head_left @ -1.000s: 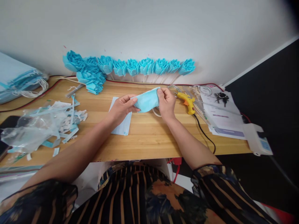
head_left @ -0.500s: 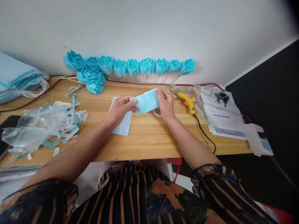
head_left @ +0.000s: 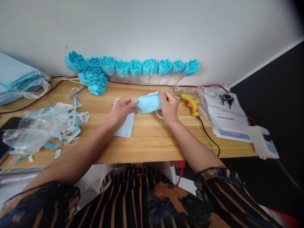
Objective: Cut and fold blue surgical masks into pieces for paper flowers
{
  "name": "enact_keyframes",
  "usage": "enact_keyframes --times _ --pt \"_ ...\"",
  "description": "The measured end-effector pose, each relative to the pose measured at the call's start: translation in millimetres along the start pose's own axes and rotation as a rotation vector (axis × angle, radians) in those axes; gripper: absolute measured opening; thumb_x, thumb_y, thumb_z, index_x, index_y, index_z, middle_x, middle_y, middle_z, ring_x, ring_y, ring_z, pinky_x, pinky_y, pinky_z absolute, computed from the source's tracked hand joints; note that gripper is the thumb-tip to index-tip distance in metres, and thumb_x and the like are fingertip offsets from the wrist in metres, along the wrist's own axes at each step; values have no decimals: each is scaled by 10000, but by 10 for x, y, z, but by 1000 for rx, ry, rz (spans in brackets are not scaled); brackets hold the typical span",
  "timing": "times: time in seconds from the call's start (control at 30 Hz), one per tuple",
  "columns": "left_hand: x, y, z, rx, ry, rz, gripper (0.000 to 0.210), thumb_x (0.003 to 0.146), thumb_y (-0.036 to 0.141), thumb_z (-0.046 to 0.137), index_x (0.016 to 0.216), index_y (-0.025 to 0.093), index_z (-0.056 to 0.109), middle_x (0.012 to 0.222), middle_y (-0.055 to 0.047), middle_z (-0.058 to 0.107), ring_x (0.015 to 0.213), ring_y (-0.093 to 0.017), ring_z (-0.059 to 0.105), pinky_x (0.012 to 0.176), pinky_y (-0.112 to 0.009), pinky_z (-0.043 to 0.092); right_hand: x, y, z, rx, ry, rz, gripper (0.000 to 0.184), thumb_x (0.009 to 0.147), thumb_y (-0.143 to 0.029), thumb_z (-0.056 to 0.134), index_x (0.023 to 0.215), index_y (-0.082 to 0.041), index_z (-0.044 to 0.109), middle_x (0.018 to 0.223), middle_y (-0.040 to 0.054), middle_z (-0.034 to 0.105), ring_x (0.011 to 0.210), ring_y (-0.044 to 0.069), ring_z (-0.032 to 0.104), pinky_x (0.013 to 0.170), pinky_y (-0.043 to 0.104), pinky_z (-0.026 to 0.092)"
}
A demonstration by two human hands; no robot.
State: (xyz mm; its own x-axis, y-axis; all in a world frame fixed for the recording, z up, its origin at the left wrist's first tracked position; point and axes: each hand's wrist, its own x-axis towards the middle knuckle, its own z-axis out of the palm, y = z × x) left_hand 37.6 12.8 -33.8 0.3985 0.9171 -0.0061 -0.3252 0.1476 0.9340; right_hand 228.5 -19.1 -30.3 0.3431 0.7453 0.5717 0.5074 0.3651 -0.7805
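Blue fabric (head_left: 149, 102) between left hand (head_left: 122, 110) and right hand (head_left: 170, 107), thumbs (head_left: 134, 103) uppermost (narrow grip at each end)

The cloth (head_left: 149, 103) is light blue. The flowers (head_left: 149, 67) are brighter blue. The desk (head_left: 154, 142) is yellowy brown with streaks. The glue gun (head_left: 194, 109) has 2 colours, yellow and orange, and a black cord (head_left: 204, 131). The top (head_left: 118, 202) is black with tan stripes and orange patches.

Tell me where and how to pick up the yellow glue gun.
Take the yellow glue gun by its handle, probably best from the near side: the handle extends that way, with the cord leaving its end, while the nozzle points left.
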Motion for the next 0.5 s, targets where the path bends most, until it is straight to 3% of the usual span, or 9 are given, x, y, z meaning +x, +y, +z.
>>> enact_keyframes --times 0.13,0.33,0.5 --pt "-28 30 20 71 -37 -1 365 675 428 840 751 117 664 678 -13 670 593 -116 643 609 -250 572 30 32 -12 6 35 -13 439 925 -510 531 634 -181 534 586 -43 365 580 93 358 557 254 308" --pt "-83 71 35 168 -253 33 407 710 498 811 760 125 659 672 -29 700 578 -128 660 589 -240 543 70 83 -32 10 44 -5 473 929 -556 510 632 -188 502 593 -43 351 581 96 351 561 255 310" --pt "-69 82 22 219 -244 53 417 731 519 785 772 130 642 652 -28 688 572 -117 637 575 -229 521 70 87 -30 15 46 -3 487 921 -581 511 631 -189 500 586 -48 322 570 93 330 548 252 296"
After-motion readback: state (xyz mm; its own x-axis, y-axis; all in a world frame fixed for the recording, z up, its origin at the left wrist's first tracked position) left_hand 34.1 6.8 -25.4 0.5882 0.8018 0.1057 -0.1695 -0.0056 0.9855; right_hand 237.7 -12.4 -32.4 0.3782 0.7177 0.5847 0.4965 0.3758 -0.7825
